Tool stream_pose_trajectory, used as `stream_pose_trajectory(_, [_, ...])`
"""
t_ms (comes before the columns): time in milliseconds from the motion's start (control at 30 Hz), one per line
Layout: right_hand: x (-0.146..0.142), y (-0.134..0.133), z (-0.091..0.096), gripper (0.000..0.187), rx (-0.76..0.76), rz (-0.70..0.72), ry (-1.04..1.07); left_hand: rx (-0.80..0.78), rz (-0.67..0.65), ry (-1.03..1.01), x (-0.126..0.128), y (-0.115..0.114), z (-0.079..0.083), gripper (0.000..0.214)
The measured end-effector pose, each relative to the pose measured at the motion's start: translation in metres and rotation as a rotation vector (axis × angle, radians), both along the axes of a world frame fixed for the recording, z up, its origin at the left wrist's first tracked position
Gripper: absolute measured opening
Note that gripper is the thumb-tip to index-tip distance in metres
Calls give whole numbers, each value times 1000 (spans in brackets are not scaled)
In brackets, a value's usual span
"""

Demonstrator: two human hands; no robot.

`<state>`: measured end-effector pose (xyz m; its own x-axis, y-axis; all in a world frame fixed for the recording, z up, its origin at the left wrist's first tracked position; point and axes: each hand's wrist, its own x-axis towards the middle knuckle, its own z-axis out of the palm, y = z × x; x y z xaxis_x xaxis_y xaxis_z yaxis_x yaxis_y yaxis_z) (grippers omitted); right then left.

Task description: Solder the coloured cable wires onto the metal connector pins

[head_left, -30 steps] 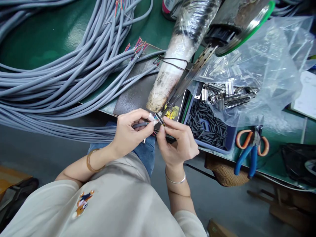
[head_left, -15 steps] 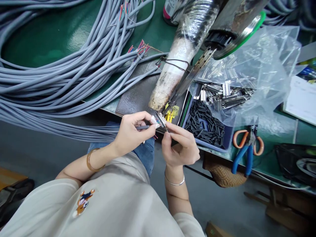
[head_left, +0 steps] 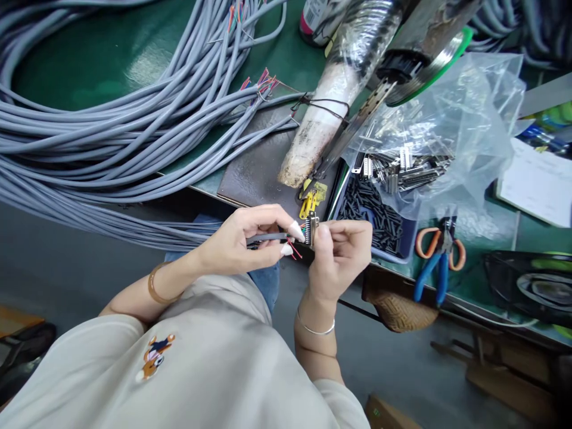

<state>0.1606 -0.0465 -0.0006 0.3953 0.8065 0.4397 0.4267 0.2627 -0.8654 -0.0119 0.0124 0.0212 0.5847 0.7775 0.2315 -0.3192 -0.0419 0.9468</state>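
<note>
My left hand pinches the end of a grey cable whose thin red and coloured wires stick out past the fingertips. My right hand is closed on a small metal multi-pin connector, held upright against those wire ends. Both hands hover just off the front edge of the green bench, over my lap. Just behind them a stained white tapered machine part, wrapped in plastic, points down at a dark metal plate.
A thick bundle of grey cables covers the bench's left side. A blue tray of black sleeves sits to the right, under a clear bag of metal connectors. Blue-and-orange-handled pliers lie further right. A small yellow part rests beside the tray.
Both hands have drawn back from the machine tip toward me and a little right. The connector has turned upright in my right hand, and the cable end now meets it.
</note>
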Motion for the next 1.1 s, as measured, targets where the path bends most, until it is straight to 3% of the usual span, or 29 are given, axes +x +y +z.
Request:
stream_pose_trajectory(133, [0,3,9,22,-128,136,198,271,97,46,-2,-2,-5,4])
stream_pose_trajectory(200, [0,1,11,24,-165,226,290,250,148,72,-1,-5,-5,4])
stream_pose_trajectory(267, [1,-5,12,24,-178,215,255,87,147,98,0,-8,-4,9])
stream_pose_trajectory(400, [5,-19,13,4,-35,-81,-144,-350,37,101,2,-7,-3,28])
stream_pose_trajectory(467, [9,-23,14,11,113,-153,-391,-460,1,89,3,-5,-3,33])
stream_pose_trajectory(533, [10,-23,16,18,173,-103,-599,-512,-23,81,3,-2,-3,36])
stream_pose_trajectory(633, [9,-20,17,22,135,21,-770,-524,-73,72,3,0,-4,37])
stream_pose_trajectory(800, [4,-15,15,3,13,54,-692,-370,25,76,4,-2,-10,28])
stream_pose_trajectory(967, [0,-19,16,12,-197,134,-395,99,300,156,11,-9,-15,8])
stream_pose_trajectory(1033, [1,-18,16,14,-186,100,-303,181,347,161,14,-12,-15,6])
stream_pose_trajectory(1100, [5,-14,14,19,-62,-40,-247,97,358,167,17,-14,-15,5])
